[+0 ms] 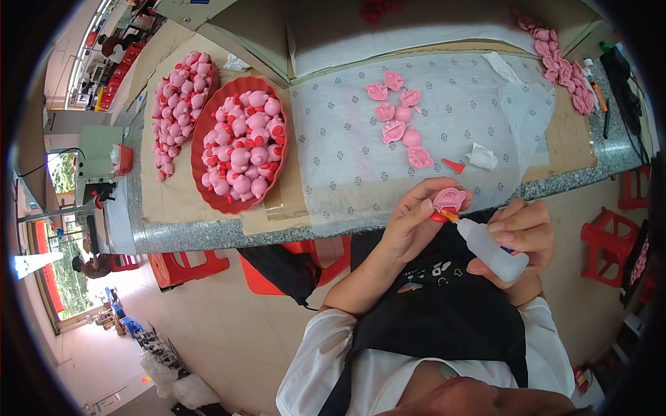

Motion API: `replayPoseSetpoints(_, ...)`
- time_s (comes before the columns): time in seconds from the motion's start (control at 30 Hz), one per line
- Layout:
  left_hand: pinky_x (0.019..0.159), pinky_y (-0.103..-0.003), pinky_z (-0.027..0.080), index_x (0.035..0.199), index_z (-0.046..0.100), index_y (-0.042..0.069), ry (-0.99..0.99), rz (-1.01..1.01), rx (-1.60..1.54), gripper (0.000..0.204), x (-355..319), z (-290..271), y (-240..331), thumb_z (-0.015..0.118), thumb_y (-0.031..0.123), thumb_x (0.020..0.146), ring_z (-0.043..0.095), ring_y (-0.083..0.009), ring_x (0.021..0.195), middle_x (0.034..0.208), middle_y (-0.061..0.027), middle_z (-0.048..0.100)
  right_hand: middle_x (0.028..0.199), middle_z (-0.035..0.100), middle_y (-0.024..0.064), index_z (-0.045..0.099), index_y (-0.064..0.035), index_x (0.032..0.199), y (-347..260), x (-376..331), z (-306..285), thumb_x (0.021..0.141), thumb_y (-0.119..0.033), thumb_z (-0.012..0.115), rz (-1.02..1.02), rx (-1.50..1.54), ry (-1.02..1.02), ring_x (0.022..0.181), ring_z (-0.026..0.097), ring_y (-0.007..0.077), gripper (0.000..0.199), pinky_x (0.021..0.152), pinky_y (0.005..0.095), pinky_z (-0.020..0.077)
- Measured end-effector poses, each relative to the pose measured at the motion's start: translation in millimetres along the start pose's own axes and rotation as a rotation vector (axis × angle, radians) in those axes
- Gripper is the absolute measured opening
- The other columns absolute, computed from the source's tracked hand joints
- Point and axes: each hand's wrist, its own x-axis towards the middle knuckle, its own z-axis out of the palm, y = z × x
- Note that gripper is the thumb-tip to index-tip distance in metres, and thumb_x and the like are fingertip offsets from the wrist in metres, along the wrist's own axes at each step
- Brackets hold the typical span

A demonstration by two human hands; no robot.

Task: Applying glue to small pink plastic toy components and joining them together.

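Note:
My left hand [411, 220] pinches a small pink molded toy part [449, 199] with a red piece [438, 217] at its lower edge. In my right hand [528, 232] is a translucent white squeeze bottle [494, 251], tilted so that its orange-yellow nozzle [449, 215] meets the toy part near the red piece. Whether liquid comes out is too small to see. Just beyond my hands, a red cone-shaped cap [454, 166] and a crumpled white tissue [482, 157] lie on the printed white sheet [340, 149]. Several loose pink parts [418, 157] form a cluster farther up.
To the left stands a scalloped red tray [197, 163] heaped with pink-and-red toy figures; another pile [182, 97] lies beside it. Pink pieces [570, 78] line the far right. The granite table edge [187, 237] runs before me, with red stools [608, 243] below.

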Motion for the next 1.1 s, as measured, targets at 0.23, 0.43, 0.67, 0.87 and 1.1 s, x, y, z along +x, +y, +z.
replayPoseSetpoints(0.23,0.085,-0.036,0.035,0.111,0.042,0.005,-0.009,-0.003,-0.007,0.044,0.4,-0.1,-0.1,0.054,0.030,0.076,0.048,-0.0265,0.096,0.105,-0.0189,0.048,0.082,0.050,0.0069,0.050,-0.0070,0.084,-1.6,0.4,-1.2,0.043,-0.006,0.080,-0.004,0.006,0.017,0.058,0.048,0.0139,0.051,0.050,0.0226,0.0383)
replayPoseSetpoints(0.43,0.085,-0.036,0.035,0.111,0.042,0.005,-0.014,-0.002,0.001,0.043,0.1,-1.3,-0.7,0.054,0.028,0.077,0.048,-0.0265,0.096,0.106,-0.0192,0.048,0.082,0.050,0.0070,0.050,-0.0071,0.085,0.0,-0.9,-1.2,0.044,-0.007,0.080,-0.004,-0.011,0.008,0.058,0.048,0.0148,0.051,0.050,0.0228,0.0387)
replayPoseSetpoints(0.67,0.086,-0.037,0.035,0.111,0.042,0.004,-0.025,0.004,0.036,0.042,0.8,-0.4,0.2,0.053,0.027,0.078,0.047,-0.0268,0.098,0.108,-0.0200,0.046,0.082,0.050,0.0073,0.051,-0.0070,0.086,-1.4,-1.3,-0.8,0.045,-0.007,0.079,-0.037,-0.057,-0.004,0.058,0.048,0.0159,0.050,0.050,0.0236,0.0387)
replayPoseSetpoints(0.87,0.087,-0.039,0.034,0.113,0.040,0.002,-0.032,0.016,0.015,0.043,-0.3,-2.7,-1.3,0.050,0.026,0.079,0.047,-0.0280,0.099,0.108,-0.0209,0.046,0.082,0.050,0.0061,0.052,-0.0065,0.087,2.7,-0.2,-1.7,0.044,-0.007,0.080,-0.052,-0.045,0.027,0.059,0.047,0.0147,0.051,0.049,0.0230,0.0366)
replayPoseSetpoints(1.1,0.088,-0.039,0.033,0.114,0.038,0.002,-0.022,0.017,0.015,0.043,-0.1,-3.3,-1.3,0.049,0.024,0.079,0.044,-0.0280,0.102,0.110,-0.0214,0.045,0.080,0.048,0.0049,0.052,-0.0062,0.088,7.5,3.2,-5.5,0.043,-0.006,0.080,-0.027,-0.072,0.073,0.059,0.044,0.0124,0.052,0.049,0.0220,0.0333)
